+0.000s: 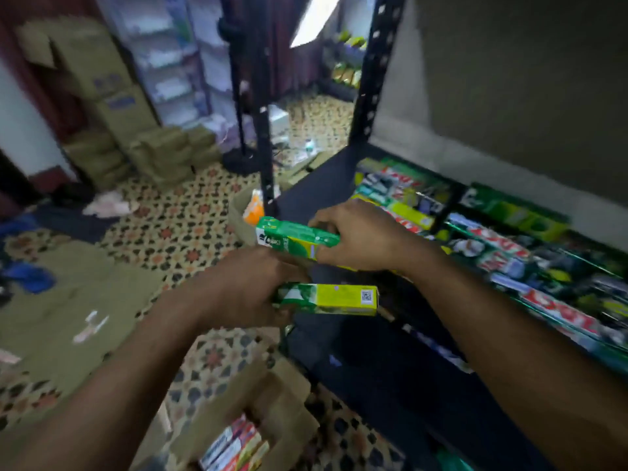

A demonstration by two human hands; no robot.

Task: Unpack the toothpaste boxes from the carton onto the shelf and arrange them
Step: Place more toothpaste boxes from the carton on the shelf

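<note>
Your right hand (360,236) grasps the upper toothpaste box (295,237) at centre. Your left hand (251,283) grips the lower toothpaste box (334,299) at 6 o'clock of it. Both are held at the black shelf (323,198) front edge. Stocked toothpaste rows (509,253) lie at 3 o'clock, and the open carton (272,402) is at 6 o'clock.
</note>
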